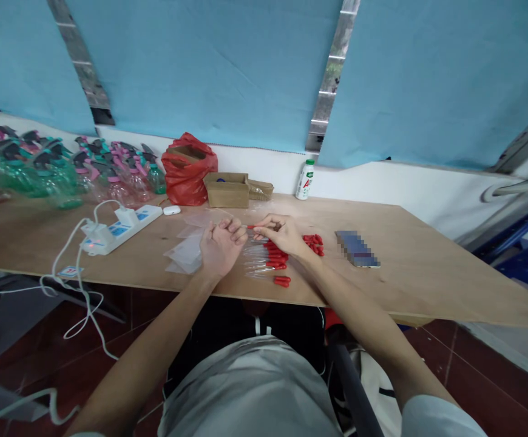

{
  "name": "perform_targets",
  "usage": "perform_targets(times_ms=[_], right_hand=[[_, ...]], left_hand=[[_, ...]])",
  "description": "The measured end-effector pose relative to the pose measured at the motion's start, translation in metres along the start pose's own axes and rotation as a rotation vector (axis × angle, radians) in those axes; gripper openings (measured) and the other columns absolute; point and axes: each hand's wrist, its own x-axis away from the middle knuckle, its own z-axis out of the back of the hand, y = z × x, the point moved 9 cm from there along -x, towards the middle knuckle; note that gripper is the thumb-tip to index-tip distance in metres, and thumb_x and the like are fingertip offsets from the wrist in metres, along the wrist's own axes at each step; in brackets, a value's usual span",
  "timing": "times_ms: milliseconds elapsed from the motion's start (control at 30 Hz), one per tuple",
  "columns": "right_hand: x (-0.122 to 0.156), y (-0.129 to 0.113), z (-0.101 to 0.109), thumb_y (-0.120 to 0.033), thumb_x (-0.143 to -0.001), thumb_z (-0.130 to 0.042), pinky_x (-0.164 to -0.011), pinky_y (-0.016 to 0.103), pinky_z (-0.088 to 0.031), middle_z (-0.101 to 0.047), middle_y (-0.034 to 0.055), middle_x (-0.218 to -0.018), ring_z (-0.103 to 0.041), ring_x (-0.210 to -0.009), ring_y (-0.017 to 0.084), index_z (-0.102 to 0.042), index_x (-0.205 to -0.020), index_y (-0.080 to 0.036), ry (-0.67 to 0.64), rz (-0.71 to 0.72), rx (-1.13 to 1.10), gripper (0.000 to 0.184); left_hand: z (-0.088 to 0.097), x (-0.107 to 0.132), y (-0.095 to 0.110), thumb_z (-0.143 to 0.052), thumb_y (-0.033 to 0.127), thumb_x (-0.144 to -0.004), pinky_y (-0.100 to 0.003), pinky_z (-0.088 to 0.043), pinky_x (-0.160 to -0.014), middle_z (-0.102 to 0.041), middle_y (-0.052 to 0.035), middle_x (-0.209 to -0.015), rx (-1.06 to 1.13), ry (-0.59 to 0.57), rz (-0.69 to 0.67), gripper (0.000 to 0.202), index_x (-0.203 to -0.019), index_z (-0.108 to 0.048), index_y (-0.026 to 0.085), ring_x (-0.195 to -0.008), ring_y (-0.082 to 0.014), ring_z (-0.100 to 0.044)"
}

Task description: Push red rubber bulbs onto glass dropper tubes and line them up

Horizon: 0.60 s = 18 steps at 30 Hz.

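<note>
Both hands meet over the table above a group of glass droppers. My right hand (282,233) pinches a dropper by its red rubber bulb (250,227). Palm up and fingers curled, my left hand (225,243) is closed at the other end, where the glass tube runs in among the fingers; most of that tube is hidden. Below the hands lie several clear droppers (259,265) with red bulbs toward the right. More red bulbs (314,244) lie just right of my right wrist. Flat clear plastic bags (186,252) are spread beside my left hand.
A white power strip (122,229) with plugged-in cables is at left, near a white case (172,210). Behind stand spray bottles (54,173), a red bag (189,173), a cardboard box (227,191) and a white bottle (305,180). A phone (357,249) lies right.
</note>
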Motion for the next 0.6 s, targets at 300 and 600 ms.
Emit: perform_targets(times_ms=[300,600], right_hand=[[0.001,-0.007,-0.002,-0.051,-0.08,-0.088,-0.076,0.033,-0.063,-0.079,0.004,-0.081,-0.075,-0.074,0.018,-0.078,-0.097,-0.019,-0.039,0.055,0.063,0.038],[0.002,-0.014,0.002,-0.046,-0.085,-0.085,-0.071,0.029,-0.057,-0.08,0.0047,-0.093,-0.068,-0.075,0.016,-0.081,-0.106,-0.02,-0.004,0.156,0.291,0.033]], left_hand=[[0.002,0.0,0.003,-0.035,0.047,-0.11,-0.028,-0.042,-0.058,-0.044,-0.0027,-0.08,-0.046,0.013,-0.009,0.043,-0.079,-0.049,0.02,-0.061,-0.0135,-0.042],[0.006,-0.003,0.005,-0.034,0.044,-0.109,-0.027,-0.042,-0.059,-0.05,-0.0041,-0.083,-0.033,-0.002,-0.009,0.041,-0.081,-0.052,0.019,-0.06,-0.0125,-0.043]])
